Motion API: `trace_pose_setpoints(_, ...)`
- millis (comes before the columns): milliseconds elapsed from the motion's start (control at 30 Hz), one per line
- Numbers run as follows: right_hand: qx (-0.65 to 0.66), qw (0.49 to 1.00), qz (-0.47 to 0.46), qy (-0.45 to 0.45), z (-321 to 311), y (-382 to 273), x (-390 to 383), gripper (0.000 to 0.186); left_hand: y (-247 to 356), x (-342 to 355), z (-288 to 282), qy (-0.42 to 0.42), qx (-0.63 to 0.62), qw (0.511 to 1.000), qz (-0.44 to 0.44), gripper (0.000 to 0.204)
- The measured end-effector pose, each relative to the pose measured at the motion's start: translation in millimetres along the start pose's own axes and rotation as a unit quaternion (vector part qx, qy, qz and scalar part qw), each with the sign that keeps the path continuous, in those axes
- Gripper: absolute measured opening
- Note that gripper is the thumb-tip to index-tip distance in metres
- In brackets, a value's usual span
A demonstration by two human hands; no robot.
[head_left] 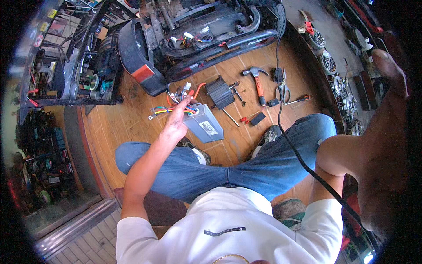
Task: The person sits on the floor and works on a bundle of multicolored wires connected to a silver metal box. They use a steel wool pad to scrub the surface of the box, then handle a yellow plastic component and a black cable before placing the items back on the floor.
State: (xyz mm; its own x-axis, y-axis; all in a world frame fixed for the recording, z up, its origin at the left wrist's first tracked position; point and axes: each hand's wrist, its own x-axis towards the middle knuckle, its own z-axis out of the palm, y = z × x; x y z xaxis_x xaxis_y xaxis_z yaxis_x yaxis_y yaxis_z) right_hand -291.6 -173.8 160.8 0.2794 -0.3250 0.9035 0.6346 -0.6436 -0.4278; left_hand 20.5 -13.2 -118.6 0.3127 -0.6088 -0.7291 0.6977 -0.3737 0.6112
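My left hand (176, 119) is closed around the wire end of a silver controller box (205, 126) with a white label. Its bundle of coloured wires (165, 110) and white connectors sticks out past my fingers. Just beyond the box, a black finned block (221, 91) lies on the wooden floor. My right arm is bent up at the right rim, very near the camera. The right hand (390, 72) shows only a thumb and a dark edge, so its other fingers are hidden.
A claw hammer (258, 86), pliers (283, 91), a screwdriver (299, 100) and a small black part (257, 119) lie on the floor. Ahead stands a black vehicle frame (211, 48). A tool rack (66, 53) is at left; tubs of hardware (327, 61) line the right. A black cable (299, 156) hangs across the view.
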Motion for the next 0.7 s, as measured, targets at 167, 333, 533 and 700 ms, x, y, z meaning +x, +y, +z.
trace_pose_setpoints(167, 0.009, 1.0, 0.005, 0.001, -4, 0, 0, 0.046, -2, 5, -1, 0.009, 0.021, 1.0, 0.008, 0.031)
trace_pose_setpoints(333, 0.016, 1.0, 0.006, 0.001, -10, -1, -4, 0.051, -8, 16, -10, 0.039, 0.036, 0.999, 0.01, 0.031)
trace_pose_setpoints(533, 0.023, 1.0, 0.01, 0.004, -14, -1, -2, 0.057, -10, 20, -16, 0.016, 0.015, 1.0, 0.009, 0.028)
trace_pose_setpoints(700, 0.03, 0.999, 0.014, 0.002, -8, 0, 1, 0.062, -6, 13, -8, -0.004, 0.007, 1.0, -0.014, 0.028)
